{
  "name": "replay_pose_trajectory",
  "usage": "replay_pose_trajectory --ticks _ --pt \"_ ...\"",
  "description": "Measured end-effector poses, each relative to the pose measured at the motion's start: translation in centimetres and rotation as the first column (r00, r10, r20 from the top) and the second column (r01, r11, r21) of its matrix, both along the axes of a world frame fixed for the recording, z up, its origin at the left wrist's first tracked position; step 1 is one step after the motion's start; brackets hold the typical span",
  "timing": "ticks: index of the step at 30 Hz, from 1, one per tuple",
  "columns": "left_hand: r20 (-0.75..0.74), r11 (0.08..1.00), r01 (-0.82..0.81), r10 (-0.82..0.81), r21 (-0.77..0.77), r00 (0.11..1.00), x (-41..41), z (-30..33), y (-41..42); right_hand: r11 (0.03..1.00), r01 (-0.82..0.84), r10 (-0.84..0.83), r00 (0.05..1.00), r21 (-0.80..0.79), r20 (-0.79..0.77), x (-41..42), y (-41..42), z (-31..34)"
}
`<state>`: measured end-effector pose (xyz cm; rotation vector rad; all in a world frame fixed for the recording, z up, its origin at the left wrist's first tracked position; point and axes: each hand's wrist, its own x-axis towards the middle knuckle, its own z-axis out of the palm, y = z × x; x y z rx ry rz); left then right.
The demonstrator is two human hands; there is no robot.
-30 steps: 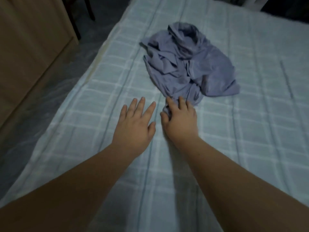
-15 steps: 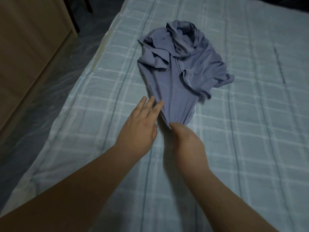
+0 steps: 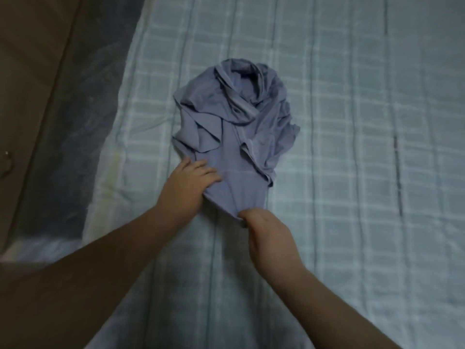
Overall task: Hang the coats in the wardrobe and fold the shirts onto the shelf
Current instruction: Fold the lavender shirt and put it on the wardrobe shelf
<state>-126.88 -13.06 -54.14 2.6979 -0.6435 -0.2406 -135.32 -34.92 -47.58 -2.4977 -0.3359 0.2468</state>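
A crumpled blue-grey shirt (image 3: pixel 236 127) lies bunched on the checked bedspread (image 3: pixel 352 147). My left hand (image 3: pixel 187 183) sits at the shirt's near left edge, its fingers lying over the cloth and curling onto the hem. At the near corner of the hem, my right hand (image 3: pixel 266 235) pinches the fabric, fingers curled under it. The hem between the two hands is stretched fairly flat; the upper part of the shirt is still twisted in folds.
A wooden wardrobe (image 3: pixel 32 84) with a small metal handle (image 3: pixel 7 163) stands at the left. A strip of dark floor (image 3: pixel 83 122) runs between it and the bed's left edge. The bedspread stretches wide to the right and toward me.
The shirt has been dragged toward me and its lower hem pulled flatter. My left hand went from the bare bedspread onto the hem's left side; my right hand drew back with the corner.
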Motion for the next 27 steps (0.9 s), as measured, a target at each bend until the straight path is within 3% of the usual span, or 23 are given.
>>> replay_pose_trajectory --ticks 9,13,17,24,27 --pt "-0.258 0.930 -0.285 0.224 -0.231 0.940 -13.8 15.4 0.9 0.974 0.212 -0.189 0.956 0.082 -0.226 -7.2 -1.5 18.2" --pt "-0.369 0.907 -0.319 0.207 -0.274 0.906 -12.1 23.1 0.9 0.917 0.374 -0.360 0.926 0.137 -0.118 -5.9 -1.8 25.2" --pt "-0.323 0.880 -0.294 0.173 -0.373 0.930 -8.2 30.5 1.2 0.899 0.411 -0.412 0.911 0.150 -0.026 -3.7 -1.5 29.6" --pt "-0.374 0.804 -0.248 0.035 -0.540 0.927 -4.8 39.5 1.2 0.948 0.296 -0.283 0.952 -0.114 0.119 -1.7 -0.2 35.1" --pt "-0.406 0.766 -0.242 -0.028 -0.596 0.913 -4.7 40.8 1.0 0.993 0.115 -0.110 0.965 -0.009 0.237 -2.3 2.2 36.4"
